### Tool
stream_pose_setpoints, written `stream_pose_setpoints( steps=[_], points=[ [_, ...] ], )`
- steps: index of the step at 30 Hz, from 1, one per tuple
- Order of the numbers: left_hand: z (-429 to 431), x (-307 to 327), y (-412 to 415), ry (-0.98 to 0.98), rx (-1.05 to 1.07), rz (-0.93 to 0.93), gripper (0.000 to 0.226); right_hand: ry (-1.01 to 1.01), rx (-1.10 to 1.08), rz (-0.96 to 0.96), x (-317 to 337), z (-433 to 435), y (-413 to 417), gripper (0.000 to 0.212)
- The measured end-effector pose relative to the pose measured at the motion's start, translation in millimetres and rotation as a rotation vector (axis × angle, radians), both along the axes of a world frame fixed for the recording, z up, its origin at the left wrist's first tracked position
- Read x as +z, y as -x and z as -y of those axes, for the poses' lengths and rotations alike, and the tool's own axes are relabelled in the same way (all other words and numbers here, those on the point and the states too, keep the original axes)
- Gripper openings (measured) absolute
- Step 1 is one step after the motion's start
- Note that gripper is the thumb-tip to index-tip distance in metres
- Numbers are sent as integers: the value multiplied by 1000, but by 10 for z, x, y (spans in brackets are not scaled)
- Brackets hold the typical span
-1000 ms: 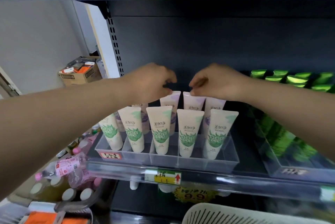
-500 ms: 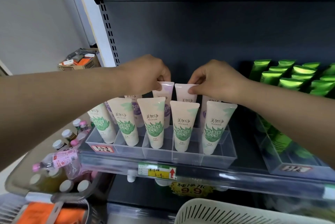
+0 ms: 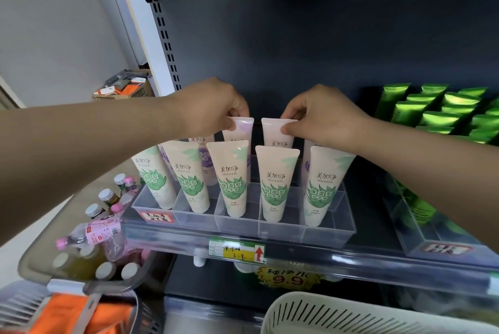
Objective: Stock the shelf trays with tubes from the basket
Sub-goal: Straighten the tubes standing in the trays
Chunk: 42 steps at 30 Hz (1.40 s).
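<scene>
A clear divided shelf tray holds several upright tubes: a front row with green leaf print and a back row with purple print. My left hand pinches the top of a purple-print tube in the back row. My right hand pinches the top of the neighbouring pale pink tube. Both tubes stand upright behind the green row, their lower parts hidden. The white slotted basket shows at the bottom right; its inside is out of view.
Green tubes fill a second clear tray at the right. A grey bin of capped bottles sits lower left. The shelf's front rail carries a yellow price tag. A cardboard box lies on the floor at the back left.
The view has tilted down and closed in on the tray. Both hands stayed at the back row, and now pinch the tops of the two tubes more plainly.
</scene>
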<state>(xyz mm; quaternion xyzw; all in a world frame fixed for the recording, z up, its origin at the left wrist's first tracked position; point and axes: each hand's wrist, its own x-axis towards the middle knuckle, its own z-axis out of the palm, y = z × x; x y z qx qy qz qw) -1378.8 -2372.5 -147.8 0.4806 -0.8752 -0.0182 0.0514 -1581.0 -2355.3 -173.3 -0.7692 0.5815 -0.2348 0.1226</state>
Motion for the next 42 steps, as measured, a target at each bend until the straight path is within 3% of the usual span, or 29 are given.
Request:
stream_pose_setpoints(
  steps=[6, 11, 17, 23, 29, 42],
  points=[
    [-18, 7, 5, 8, -11, 23, 26, -43, 19, -29, 25, -14, 10, 10],
    [-59, 87, 1, 54, -8, 27, 36, 11, 26, -29, 131, -87, 16, 29],
    [-313, 171, 12, 250, -76, -39, 30, 156, 68, 27, 282, -364, -21, 13],
    [-521, 81, 0, 154, -94, 111, 26, 36, 168, -81, 204, -614, -144, 12],
    [-515, 8, -72, 78, -78, 306, 32, -15, 134, -259, 67, -686, -205, 15],
    [-412, -75, -131, 128, -100, 242, 31, 34, 61, -220, 15, -659, -189, 13]
  ],
)
